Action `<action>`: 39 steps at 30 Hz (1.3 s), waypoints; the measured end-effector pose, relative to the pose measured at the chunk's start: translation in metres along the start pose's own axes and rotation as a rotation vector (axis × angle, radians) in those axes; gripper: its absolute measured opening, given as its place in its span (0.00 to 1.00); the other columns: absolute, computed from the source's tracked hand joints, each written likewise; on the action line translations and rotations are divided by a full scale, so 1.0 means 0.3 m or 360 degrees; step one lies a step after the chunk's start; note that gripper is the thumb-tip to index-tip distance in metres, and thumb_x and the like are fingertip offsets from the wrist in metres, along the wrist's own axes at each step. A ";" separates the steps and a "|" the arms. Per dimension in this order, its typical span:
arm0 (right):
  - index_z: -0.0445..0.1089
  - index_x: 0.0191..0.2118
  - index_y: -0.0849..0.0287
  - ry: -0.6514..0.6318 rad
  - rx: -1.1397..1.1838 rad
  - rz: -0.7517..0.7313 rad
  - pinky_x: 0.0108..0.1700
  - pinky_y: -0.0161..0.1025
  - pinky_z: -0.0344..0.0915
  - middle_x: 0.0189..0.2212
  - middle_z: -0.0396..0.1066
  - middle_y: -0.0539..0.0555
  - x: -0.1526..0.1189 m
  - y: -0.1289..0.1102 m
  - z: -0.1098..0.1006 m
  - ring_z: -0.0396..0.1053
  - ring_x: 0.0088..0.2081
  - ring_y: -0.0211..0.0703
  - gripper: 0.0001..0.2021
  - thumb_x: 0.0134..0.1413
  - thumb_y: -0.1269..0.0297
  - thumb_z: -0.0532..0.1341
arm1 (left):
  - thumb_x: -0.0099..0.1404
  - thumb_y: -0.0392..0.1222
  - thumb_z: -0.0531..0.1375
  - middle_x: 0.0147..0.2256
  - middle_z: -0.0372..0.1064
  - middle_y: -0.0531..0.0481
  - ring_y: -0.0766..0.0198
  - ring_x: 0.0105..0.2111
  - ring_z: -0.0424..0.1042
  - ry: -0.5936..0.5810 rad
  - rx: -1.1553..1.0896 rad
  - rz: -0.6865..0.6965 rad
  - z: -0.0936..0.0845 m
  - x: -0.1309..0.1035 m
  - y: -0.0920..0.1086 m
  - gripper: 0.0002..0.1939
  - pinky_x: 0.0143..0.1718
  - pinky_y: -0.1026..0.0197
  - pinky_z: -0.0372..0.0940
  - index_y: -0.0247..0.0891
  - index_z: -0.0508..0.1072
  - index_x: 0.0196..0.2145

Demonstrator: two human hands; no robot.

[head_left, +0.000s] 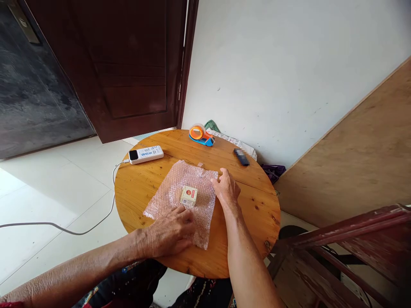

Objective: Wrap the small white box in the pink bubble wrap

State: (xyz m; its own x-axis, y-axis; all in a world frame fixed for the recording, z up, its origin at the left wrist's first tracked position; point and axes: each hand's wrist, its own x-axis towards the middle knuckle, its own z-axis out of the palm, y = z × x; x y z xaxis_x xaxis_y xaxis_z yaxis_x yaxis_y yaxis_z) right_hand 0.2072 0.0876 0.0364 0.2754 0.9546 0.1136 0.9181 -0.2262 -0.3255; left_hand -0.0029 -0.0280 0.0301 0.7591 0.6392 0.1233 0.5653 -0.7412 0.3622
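Has L hand (171,231), the nearer, just on near side of sm. box (189,196) lying on bubble wrap (204,205), w/ fingers curled but can't tell if grasping, and R hand (227,190) to box's rt., w/ fingers parted at wrap's edge.

Cream box (189,196), apparently red-printed.

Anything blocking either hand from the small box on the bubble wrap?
Nothing visible. The small box sits on the bubble wrap, top uncovered. The left hand is right by its near side, contact unclear; the right hand is at the wrap's right edge, with only spread wrap between.
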 end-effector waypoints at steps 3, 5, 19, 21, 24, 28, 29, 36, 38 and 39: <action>0.60 0.62 0.57 0.0059 -0.0027 0.0046 0.44 0.42 0.64 0.53 0.71 0.60 -0.003 0.008 -0.012 0.70 0.51 0.51 0.25 0.59 0.63 0.59 | 0.61 0.37 0.61 0.48 0.67 0.48 0.57 0.48 0.65 -0.0059 -0.0058 0.0016 -0.001 -0.002 0.011 0.06 0.53 0.54 0.64 0.40 0.71 0.38; 0.61 0.61 0.57 0.0055 -0.0055 0.0026 0.44 0.42 0.64 0.53 0.71 0.60 -0.001 0.008 -0.014 0.70 0.50 0.50 0.24 0.58 0.65 0.58 | 0.59 0.37 0.61 0.49 0.67 0.47 0.56 0.48 0.65 -0.0061 -0.0047 0.0003 -0.008 0.005 0.017 0.06 0.54 0.53 0.65 0.39 0.72 0.37; 0.69 0.56 0.57 -0.0647 0.0730 -0.1007 0.51 0.43 0.65 0.50 0.74 0.57 -0.114 -0.049 -0.113 0.71 0.50 0.48 0.27 0.49 0.57 0.65 | 0.66 0.48 0.57 0.48 0.71 0.39 0.49 0.44 0.73 -0.0125 0.0143 -0.0240 0.028 0.113 0.043 0.16 0.43 0.48 0.72 0.34 0.72 0.45; 0.70 0.56 0.57 -0.0667 0.0532 -0.1037 0.54 0.44 0.64 0.51 0.74 0.58 -0.160 -0.081 -0.092 0.71 0.51 0.50 0.27 0.48 0.61 0.65 | 0.67 0.46 0.56 0.48 0.71 0.36 0.47 0.47 0.72 -0.0140 0.0150 -0.0256 0.024 0.112 0.053 0.17 0.45 0.47 0.72 0.33 0.70 0.48; 0.71 0.54 0.57 -0.0502 0.0497 -0.0882 0.50 0.42 0.67 0.46 0.77 0.56 -0.191 -0.072 -0.084 0.73 0.46 0.48 0.22 0.52 0.61 0.62 | 0.67 0.47 0.55 0.49 0.70 0.37 0.46 0.47 0.72 -0.0145 0.0163 -0.0226 0.020 0.111 0.060 0.17 0.43 0.46 0.73 0.33 0.69 0.48; 0.68 0.57 0.57 0.0052 0.0517 -0.0484 0.51 0.44 0.66 0.50 0.75 0.58 -0.162 0.082 -0.138 0.73 0.48 0.51 0.25 0.55 0.54 0.61 | 0.67 0.48 0.55 0.53 0.67 0.37 0.48 0.44 0.73 -0.0114 0.0194 -0.0156 0.016 0.109 0.055 0.16 0.40 0.48 0.73 0.33 0.72 0.44; 0.68 0.58 0.57 0.0124 0.0421 -0.0407 0.52 0.45 0.66 0.51 0.75 0.59 -0.147 0.133 -0.148 0.72 0.49 0.52 0.26 0.54 0.54 0.61 | 0.67 0.49 0.55 0.54 0.66 0.37 0.48 0.44 0.73 -0.0114 0.0195 -0.0148 0.015 0.109 0.052 0.17 0.41 0.47 0.73 0.33 0.72 0.44; 0.61 0.63 0.62 0.0189 -0.0098 -0.0258 0.58 0.56 0.60 0.60 0.65 0.65 -0.124 0.294 -0.123 0.63 0.59 0.60 0.30 0.56 0.59 0.58 | 0.67 0.50 0.55 0.53 0.67 0.37 0.47 0.45 0.74 -0.0108 0.0150 -0.0139 0.029 0.106 0.035 0.17 0.42 0.47 0.73 0.33 0.73 0.43; 0.61 0.63 0.64 0.0394 -0.0080 -0.0327 0.60 0.57 0.58 0.62 0.62 0.67 -0.157 0.245 -0.117 0.61 0.61 0.61 0.28 0.58 0.58 0.57 | 0.66 0.49 0.56 0.53 0.67 0.38 0.47 0.45 0.74 -0.0070 0.0148 -0.0123 0.035 0.108 0.036 0.17 0.42 0.48 0.73 0.33 0.73 0.43; 0.63 0.61 0.64 0.0442 -0.0028 -0.0414 0.60 0.56 0.58 0.61 0.64 0.66 -0.176 0.210 -0.113 0.61 0.61 0.59 0.26 0.60 0.59 0.55 | 0.66 0.49 0.57 0.53 0.67 0.38 0.47 0.45 0.74 -0.0048 0.0150 -0.0121 0.034 0.109 0.037 0.17 0.42 0.48 0.72 0.33 0.73 0.43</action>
State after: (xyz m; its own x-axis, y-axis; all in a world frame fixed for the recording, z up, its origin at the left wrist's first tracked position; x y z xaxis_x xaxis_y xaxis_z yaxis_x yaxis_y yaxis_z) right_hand 0.2603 0.0163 0.0417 0.0967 0.8922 0.4411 0.9716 0.0115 -0.2363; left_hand 0.0316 -0.0175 0.0287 0.7214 0.6889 0.0703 0.6484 -0.7076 0.2809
